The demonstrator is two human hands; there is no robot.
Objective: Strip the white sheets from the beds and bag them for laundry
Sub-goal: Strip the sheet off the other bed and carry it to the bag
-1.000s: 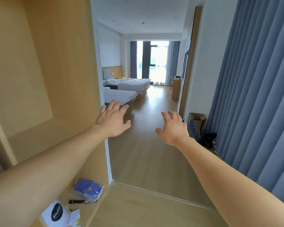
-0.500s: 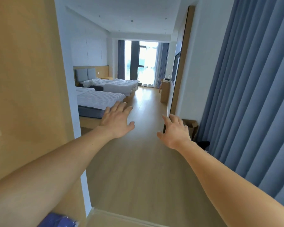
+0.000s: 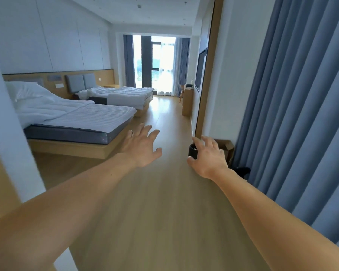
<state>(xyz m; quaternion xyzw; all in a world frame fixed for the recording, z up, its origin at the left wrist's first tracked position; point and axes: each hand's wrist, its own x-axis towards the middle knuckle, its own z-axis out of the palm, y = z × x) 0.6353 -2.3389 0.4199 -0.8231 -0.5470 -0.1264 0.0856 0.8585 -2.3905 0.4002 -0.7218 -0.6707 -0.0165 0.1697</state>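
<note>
Left hand (image 3: 143, 147): arm stretched forward, palm down, fingers straight and spread, thumb out to the side. It holds nothing and touches nothing.
Right hand (image 3: 208, 157): arm likewise extended, fingers splayed and slightly bent, nothing in its grasp. The left hand sits at 9 o'clock of the right, the two apart.

At 10 o'clock of the right hand, partly covered by its thumb and forefinger in this view, a small black cylinder (image 3: 192, 150) stands on the floor by the wall corner. Contact between hand and cylinder: cannot tell. At 2 o'clock of the same hand is a brown cardboard box (image 3: 226, 147). At 4 o'clock is a dark object (image 3: 243, 171), too unclear to identify.

The wooden floor (image 3: 155, 212) runs under both arms toward 12 o'clock.

Task items:
- The near bed (image 3: 82, 124) lies at 10 o'clock of the left hand, well apart from it.
- White sheets (image 3: 47, 108) are bunched at its head end, with a white pillow (image 3: 25, 90) above them. The striped mattress top is bare at the foot end.
- The far bed (image 3: 131, 96) lies near 12 o'clock of the left hand, beyond the near one. It carries rumpled white bedding (image 3: 106, 91).

A blue curtain (image 3: 292, 94) fills the 3 o'clock side of the view. A bright window (image 3: 160, 63) is at 12 o'clock at the far end of the room. A wooden desk (image 3: 187, 100) stands against the right wall at 1 o'clock.
</note>
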